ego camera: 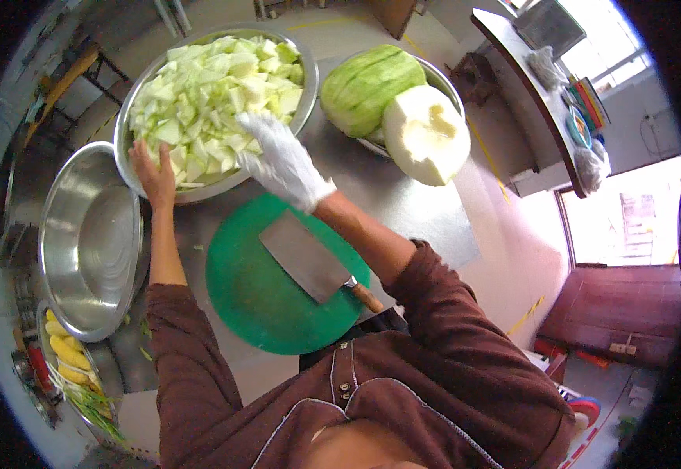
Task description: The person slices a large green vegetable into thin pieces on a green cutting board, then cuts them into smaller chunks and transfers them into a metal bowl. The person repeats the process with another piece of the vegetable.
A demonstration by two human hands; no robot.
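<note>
A wide metal basin (312,88) is heaped with pale green cut melon or squash pieces (217,99). My left hand (156,173), bare, rests at the basin's near left side with fingers apart against the pieces. Over the near right side is my right hand (279,158) in a white glove, fingers spread, palm towards the pieces. A cleaver (308,255) with a wooden handle lies on the round green cutting board (241,305) below my hands. To the right, a second metal bowl (455,97) holds a striped green gourd (370,88) and a peeled white one (428,138).
An empty-looking steel basin (91,234) leans tilted at the left. Below it, a tray (91,419) holds yellow vegetables (68,352) and green onions (94,404). A counter (528,76) with bags stands at the upper right, and a dark red cabinet (616,311) at the right.
</note>
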